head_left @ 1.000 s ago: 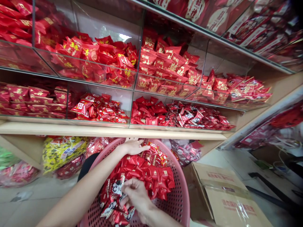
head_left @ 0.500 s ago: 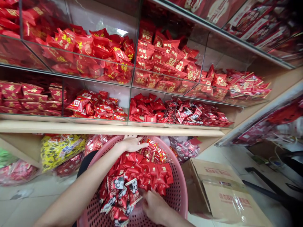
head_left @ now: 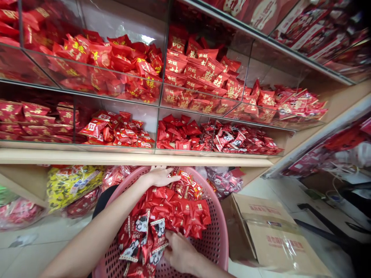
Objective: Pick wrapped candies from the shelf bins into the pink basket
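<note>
A round pink plastic basket (head_left: 223,231) with a perforated wall holds several piles of small wrapped candies. My left hand (head_left: 158,177) lies over its far rim, fingers hooked across the edge and thumb stretched inside above the candies. Plain red candy packets (head_left: 174,208) fill the middle. Red packets with black-and-white pictures (head_left: 142,235) lie at the near left, and orange-red packets (head_left: 185,178) are at the far side. Down in the basket, my right hand (head_left: 181,251) has curled fingers against the black-and-white packets; its fingertips are partly hidden among them.
Above the basket, a wooden shelf edge (head_left: 116,157) fronts glass compartments full of red candies (head_left: 191,77). A yellow candy bag (head_left: 75,185) and other bags lie beneath it. A cardboard box (head_left: 275,231) stands on the floor at the right, near black chair legs (head_left: 321,227).
My right hand has shifted slightly left, and the black-and-white packets beside it have slid left and towards me. My left hand keeps its place on the rim.
</note>
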Demonstrator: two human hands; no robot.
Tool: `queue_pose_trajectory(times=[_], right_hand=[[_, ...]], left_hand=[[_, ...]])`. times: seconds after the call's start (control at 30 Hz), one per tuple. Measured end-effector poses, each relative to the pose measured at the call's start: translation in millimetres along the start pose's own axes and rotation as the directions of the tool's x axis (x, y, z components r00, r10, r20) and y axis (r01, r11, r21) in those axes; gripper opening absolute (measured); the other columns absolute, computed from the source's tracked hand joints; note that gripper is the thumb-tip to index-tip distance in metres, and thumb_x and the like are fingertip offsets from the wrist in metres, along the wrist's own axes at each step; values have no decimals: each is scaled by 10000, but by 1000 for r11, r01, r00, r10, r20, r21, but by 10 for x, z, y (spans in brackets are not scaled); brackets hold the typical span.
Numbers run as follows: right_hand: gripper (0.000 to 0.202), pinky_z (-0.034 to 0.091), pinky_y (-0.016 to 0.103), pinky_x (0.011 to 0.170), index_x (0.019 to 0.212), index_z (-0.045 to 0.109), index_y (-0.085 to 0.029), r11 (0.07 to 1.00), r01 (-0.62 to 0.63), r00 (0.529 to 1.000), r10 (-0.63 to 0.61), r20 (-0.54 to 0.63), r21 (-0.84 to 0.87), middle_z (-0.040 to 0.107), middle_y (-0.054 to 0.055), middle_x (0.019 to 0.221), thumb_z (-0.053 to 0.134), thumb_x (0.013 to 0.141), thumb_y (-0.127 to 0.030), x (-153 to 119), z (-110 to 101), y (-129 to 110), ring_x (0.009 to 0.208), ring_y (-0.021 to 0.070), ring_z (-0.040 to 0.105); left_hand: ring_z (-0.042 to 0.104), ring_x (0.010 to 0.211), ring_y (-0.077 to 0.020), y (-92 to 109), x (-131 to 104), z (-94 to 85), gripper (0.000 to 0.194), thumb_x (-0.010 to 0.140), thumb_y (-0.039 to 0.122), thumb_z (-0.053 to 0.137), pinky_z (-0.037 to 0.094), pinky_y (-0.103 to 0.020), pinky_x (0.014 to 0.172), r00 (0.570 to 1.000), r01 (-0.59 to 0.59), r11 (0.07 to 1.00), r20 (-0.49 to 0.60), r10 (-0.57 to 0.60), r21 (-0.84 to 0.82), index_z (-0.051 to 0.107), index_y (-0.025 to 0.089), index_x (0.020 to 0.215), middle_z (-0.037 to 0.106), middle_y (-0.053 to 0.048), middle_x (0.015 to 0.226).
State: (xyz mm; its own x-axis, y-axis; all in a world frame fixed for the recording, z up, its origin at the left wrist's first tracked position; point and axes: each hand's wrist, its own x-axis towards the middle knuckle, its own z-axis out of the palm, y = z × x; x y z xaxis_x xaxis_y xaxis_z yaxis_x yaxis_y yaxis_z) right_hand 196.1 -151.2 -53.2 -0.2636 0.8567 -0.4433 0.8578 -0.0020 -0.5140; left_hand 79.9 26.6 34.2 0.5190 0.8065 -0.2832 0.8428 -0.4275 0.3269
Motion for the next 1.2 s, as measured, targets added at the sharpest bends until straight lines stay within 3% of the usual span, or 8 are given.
queue_pose_trajectory(times=[0.27, 0.57, 0.77, 0.97, 1.1, 1.2], right_hand=[[298, 442, 252, 711, 978, 598, -197, 999, -26, 1000, 26, -14, 27, 670, 68, 943, 526, 696, -261, -32, -13, 85, 861, 206, 625], [278, 448, 289, 690, 910, 632, -167, 995, -28, 1000, 27, -7, -97, 672, 104, 914, 482, 686, -235, -82, -60, -154, 861, 253, 628], [271, 438, 250, 695, 932, 629, -176, 997, -40, 999, 39, -2, -63, 681, 81, 884, 502, 706, -255, -53, -31, -35, 833, 202, 632], [328, 456, 321, 746, 985, 635, -168, 992, -53, 998, 56, 23, -111, 679, 122, 942, 501, 716, -298, -91, -91, 7, 900, 267, 628], [257, 461, 320, 727, 879, 668, -156, 985, -78, 993, 90, 74, -151, 680, 131, 927, 514, 709, -272, -65, -119, -49, 877, 271, 632], [258, 456, 305, 719, 917, 656, -171, 992, -71, 995, 77, 59, -105, 674, 116, 952, 518, 706, -223, -1, -95, -91, 887, 253, 627]], left_hand=[[284, 1289, -348, -4, 11, 2, 927, 663, 817, 130, 217, -473, 1019, 1000, 10, 1000, 3, -10, 18, 321, 249, 1371, 309, -106, 1429], [311, 1274, -355, -16, 28, 29, 919, 662, 815, 144, 186, -498, 1024, 1000, 0, 1000, -11, 0, 19, 343, 252, 1360, 354, -120, 1406], [251, 1301, -357, 15, -5, -9, 908, 667, 811, 145, 172, -505, 1027, 1000, 0, 1000, -7, 0, 29, 329, 261, 1364, 282, -97, 1445], [263, 1296, -352, 29, -16, -23, 912, 664, 814, 142, 167, -501, 1031, 1000, 4, 999, 2, -4, 32, 342, 254, 1356, 297, -103, 1438], [293, 1278, -367, 33, -21, -27, 933, 655, 823, 127, 177, -529, 1016, 1000, -15, 999, -8, 15, 35, 354, 244, 1351, 313, -139, 1426], [283, 1282, -368, 32, -20, -25, 929, 653, 824, 134, 171, -534, 1018, 1000, -9, 999, -12, 9, 31, 352, 252, 1352, 302, -130, 1432]])
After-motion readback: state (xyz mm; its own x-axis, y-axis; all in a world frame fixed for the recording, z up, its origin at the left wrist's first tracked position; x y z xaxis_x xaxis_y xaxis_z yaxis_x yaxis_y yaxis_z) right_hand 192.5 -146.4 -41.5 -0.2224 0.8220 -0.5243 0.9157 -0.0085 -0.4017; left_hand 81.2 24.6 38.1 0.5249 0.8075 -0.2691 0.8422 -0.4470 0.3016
